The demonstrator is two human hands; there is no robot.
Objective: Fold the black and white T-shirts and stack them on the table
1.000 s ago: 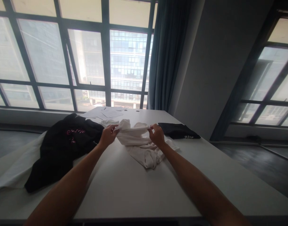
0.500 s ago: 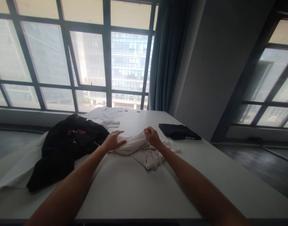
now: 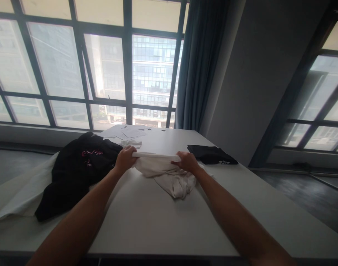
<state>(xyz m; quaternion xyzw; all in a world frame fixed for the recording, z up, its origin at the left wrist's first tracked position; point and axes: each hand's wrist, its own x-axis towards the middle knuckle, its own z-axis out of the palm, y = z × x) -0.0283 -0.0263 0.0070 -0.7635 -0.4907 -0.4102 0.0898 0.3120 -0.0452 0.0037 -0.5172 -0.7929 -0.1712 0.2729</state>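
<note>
A crumpled white garment [image 3: 158,168] lies partly lifted over the middle of the table; its exact kind cannot be made out. My left hand [image 3: 126,159] is closed on the left end of its upper edge. At the right end of that edge, my right hand [image 3: 187,162] grips the cloth too. Between the two hands the edge is stretched straight and level. Below it the fabric hangs in folds, and a bunched part [image 3: 177,186] rests on the tabletop under my right hand.
A black garment with pink lettering [image 3: 83,166] is heaped at the left on white cloth [image 3: 25,195]. A folded black garment [image 3: 213,155] lies at the right edge of the white table [image 3: 158,229]. Paper sheets [image 3: 133,132] and a small white cloth [image 3: 132,143] are farther back.
My left hand has gone from spread fingers to a grip on the white garment. Its upper edge is now raised and pulled straight, and my right hand has moved slightly right.
</note>
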